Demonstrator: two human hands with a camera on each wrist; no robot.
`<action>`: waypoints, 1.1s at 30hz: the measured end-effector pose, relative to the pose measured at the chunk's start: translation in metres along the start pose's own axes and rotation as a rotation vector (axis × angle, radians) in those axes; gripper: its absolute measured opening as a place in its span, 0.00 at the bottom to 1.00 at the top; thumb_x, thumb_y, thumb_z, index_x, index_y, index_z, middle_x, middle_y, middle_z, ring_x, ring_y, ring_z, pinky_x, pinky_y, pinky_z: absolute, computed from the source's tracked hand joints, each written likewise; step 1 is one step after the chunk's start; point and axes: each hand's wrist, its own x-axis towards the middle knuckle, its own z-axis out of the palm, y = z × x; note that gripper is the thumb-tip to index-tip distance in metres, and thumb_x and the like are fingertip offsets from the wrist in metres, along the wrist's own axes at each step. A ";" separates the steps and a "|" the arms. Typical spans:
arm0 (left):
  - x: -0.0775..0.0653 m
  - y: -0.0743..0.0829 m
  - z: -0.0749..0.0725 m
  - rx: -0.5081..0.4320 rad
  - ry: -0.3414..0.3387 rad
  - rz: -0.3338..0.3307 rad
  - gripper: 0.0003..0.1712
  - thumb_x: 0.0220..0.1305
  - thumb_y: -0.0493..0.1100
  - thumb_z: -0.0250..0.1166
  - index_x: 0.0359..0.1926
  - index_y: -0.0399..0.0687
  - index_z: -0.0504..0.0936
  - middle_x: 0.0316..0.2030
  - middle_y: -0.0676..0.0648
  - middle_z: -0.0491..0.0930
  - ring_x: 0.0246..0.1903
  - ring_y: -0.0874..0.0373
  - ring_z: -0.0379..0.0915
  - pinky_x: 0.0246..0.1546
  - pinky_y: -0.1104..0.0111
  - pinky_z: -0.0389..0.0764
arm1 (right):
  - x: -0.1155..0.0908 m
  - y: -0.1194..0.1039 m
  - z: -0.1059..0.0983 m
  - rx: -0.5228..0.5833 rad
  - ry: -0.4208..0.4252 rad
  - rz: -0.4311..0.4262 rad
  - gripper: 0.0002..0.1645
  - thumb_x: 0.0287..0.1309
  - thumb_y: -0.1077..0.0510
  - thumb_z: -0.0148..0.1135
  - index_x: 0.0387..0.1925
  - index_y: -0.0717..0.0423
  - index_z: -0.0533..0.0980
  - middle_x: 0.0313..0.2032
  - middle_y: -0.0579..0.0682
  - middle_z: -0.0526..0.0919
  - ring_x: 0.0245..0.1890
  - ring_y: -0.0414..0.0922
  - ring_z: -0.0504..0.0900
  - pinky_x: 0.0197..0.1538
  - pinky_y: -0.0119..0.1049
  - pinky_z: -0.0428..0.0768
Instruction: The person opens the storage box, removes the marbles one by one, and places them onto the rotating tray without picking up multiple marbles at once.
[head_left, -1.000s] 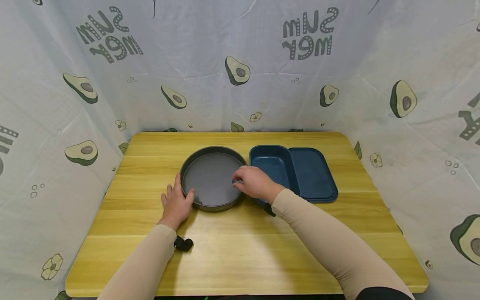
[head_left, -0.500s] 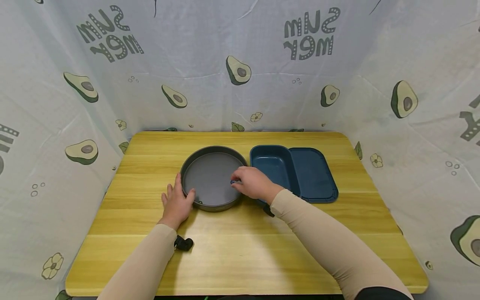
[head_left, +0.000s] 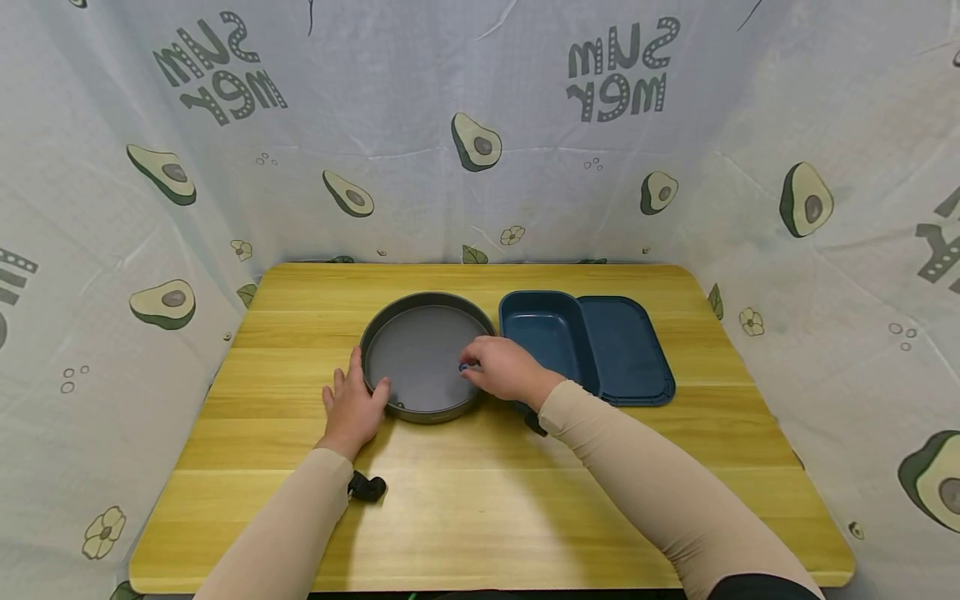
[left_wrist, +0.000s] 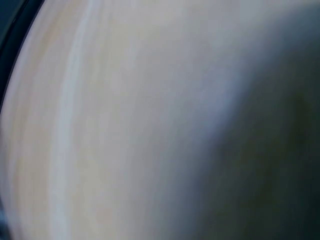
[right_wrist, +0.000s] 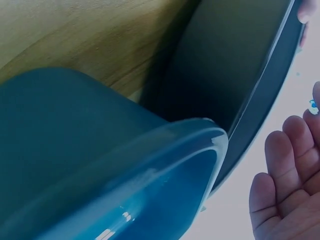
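Note:
A round grey pan [head_left: 420, 358] with a low wall lies on the table. My left hand [head_left: 354, 412] rests against its left side, fingers spread and straight along the outer wall, thumb at the rim. Over the right part of the pan, my right hand [head_left: 506, 367] pinches a small shiny blue piece [head_left: 462, 367], mostly hidden by the fingertips; its kind cannot be made out. That blue piece [right_wrist: 313, 106] also shows at the fingertips in the right wrist view. A tiny dark speck [head_left: 400, 405] sits inside the pan's near edge. The left wrist view is mostly blurred.
Close to the pan's right side stands a deep blue rectangular container [head_left: 551, 321], partly covered by my right wrist. A flat blue lid or tray [head_left: 630, 350] adjoins it on the right. The wooden table [head_left: 450, 508] backs onto a printed curtain [head_left: 405, 83].
My right hand has shifted slightly left and toward me over the pan, still pinching the small blue piece. The left hand, pan and blue container have stayed in place.

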 end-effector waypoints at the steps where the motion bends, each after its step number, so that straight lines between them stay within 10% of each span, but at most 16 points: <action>1: 0.000 0.000 0.000 0.001 0.003 0.002 0.50 0.79 0.60 0.49 0.86 0.58 0.30 0.85 0.37 0.45 0.83 0.30 0.29 0.78 0.33 0.25 | 0.000 0.000 0.000 -0.002 0.002 -0.003 0.13 0.73 0.54 0.66 0.51 0.55 0.86 0.47 0.50 0.87 0.47 0.46 0.86 0.54 0.41 0.86; 24: 0.002 -0.004 0.002 -0.003 0.009 0.011 0.49 0.79 0.61 0.49 0.86 0.59 0.31 0.85 0.37 0.45 0.83 0.30 0.29 0.78 0.33 0.25 | -0.010 0.006 -0.014 0.049 -0.035 0.076 0.19 0.73 0.54 0.66 0.59 0.59 0.83 0.53 0.53 0.87 0.53 0.48 0.85 0.58 0.44 0.85; 33: 0.002 -0.004 0.002 -0.004 0.017 0.011 0.50 0.79 0.60 0.51 0.87 0.57 0.33 0.84 0.36 0.46 0.83 0.29 0.29 0.78 0.32 0.25 | -0.029 0.045 -0.031 -0.147 -0.265 0.239 0.17 0.70 0.57 0.67 0.57 0.57 0.84 0.54 0.54 0.88 0.54 0.52 0.86 0.59 0.49 0.85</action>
